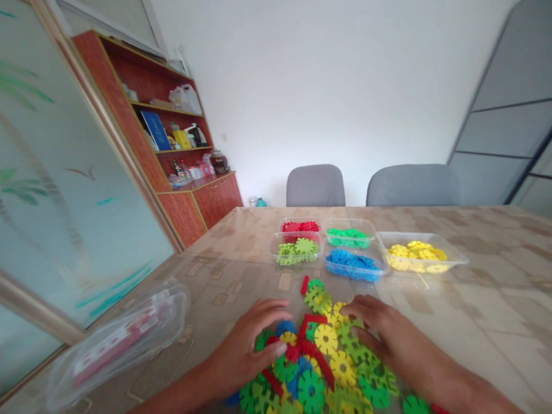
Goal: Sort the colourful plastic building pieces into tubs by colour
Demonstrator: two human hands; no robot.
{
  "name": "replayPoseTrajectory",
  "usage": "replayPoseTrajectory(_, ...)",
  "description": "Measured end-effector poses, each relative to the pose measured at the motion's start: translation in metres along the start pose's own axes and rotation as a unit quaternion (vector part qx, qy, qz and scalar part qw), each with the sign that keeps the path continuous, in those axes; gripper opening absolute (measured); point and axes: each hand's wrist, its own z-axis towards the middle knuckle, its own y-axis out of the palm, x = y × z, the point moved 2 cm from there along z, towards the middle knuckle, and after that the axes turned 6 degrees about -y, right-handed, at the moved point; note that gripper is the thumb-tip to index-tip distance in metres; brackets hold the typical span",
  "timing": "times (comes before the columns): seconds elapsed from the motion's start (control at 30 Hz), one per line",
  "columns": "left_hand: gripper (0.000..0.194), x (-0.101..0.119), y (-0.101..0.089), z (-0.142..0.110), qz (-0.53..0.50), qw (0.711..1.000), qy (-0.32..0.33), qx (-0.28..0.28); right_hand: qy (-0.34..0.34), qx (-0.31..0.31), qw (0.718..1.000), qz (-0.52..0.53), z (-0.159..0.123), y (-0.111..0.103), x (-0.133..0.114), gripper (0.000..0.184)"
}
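A loose pile of plastic snap-together pieces lies on the table in front of me, with notched discs such as a yellow disc (325, 339) and a green disc (311, 391), lime-green square-edged pieces (364, 356) and red strips (325, 370). Over the pile's left side is my left hand (256, 336), thumb and fingers apart, the thumb tip close to a red piece (292, 352). My right hand (382, 328) reaches over the right side, fingers curved and parted from the thumb, fingertips beside yellow discs (338, 312). Neither hand visibly holds a piece.
Beyond the pile stand clear tubs: red (302, 221), lime-green (276, 253), green (330, 226), blue (382, 273) and yellow (457, 259) by contents. Clear plastic lids (172, 299) and a red-and-white item (121, 336) lie at left. Two grey chairs (316, 185) stand behind the table (470, 322).
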Motion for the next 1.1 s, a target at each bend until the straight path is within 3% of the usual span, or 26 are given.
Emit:
replayPoseTrajectory(0.1, 0.045, -0.007, 0.022, -0.016, -0.034, 0.998, -0.047, 0.009, -0.003, -0.009, 1.000, -0.013, 0.004, 0.008, 0.000, 0.027)
replayPoseTrajectory(0.17, 0.049, -0.003, 0.032, -0.022, -0.062, 0.997, -0.039, -0.018, -0.002, -0.024, 1.000, -0.019, 0.009, 0.013, -0.001, 0.028)
replayPoseTrajectory(0.23, 0.045, 0.002, 0.032, -0.017, -0.087, 0.996, -0.027, -0.009, 0.004, -0.036, 0.999, -0.023, 0.015, 0.017, -0.004, 0.025)
replayPoseTrajectory(0.4, 0.025, 0.003, 0.005, 0.029, -0.014, 0.994, 0.032, 0.100, 0.019, -0.037, 0.997, -0.061, 0.028, 0.021, -0.011, 0.023)
replayPoseTrajectory(0.57, 0.038, -0.006, 0.002, 0.075, 0.083, 0.991, 0.101, 0.038, 0.015, -0.016, 0.994, -0.105, 0.047, 0.030, -0.022, 0.013)
replayPoseTrajectory(0.73, 0.033, -0.011, 0.014, 0.097, 0.105, 0.990, 0.089, 0.006, 0.010, -0.007, 0.996, -0.090, 0.047, 0.021, -0.025, 0.009)
replayPoseTrajectory(0.83, 0.027, -0.012, 0.011, 0.094, 0.104, 0.992, 0.064, -0.013, -0.011, 0.003, 1.000, -0.014, 0.027, 0.006, -0.023, 0.009)
replayPoseTrajectory(0.93, 0.037, -0.011, 0.002, 0.077, 0.095, 0.994, 0.041, -0.038, -0.019, -0.007, 0.998, 0.057, -0.001, -0.005, -0.015, 0.016)
replayPoseTrajectory(1.1, 0.031, -0.004, -0.011, 0.035, 0.072, 0.995, 0.025, -0.070, 0.030, -0.034, 0.997, 0.069, -0.034, -0.001, 0.001, 0.029)
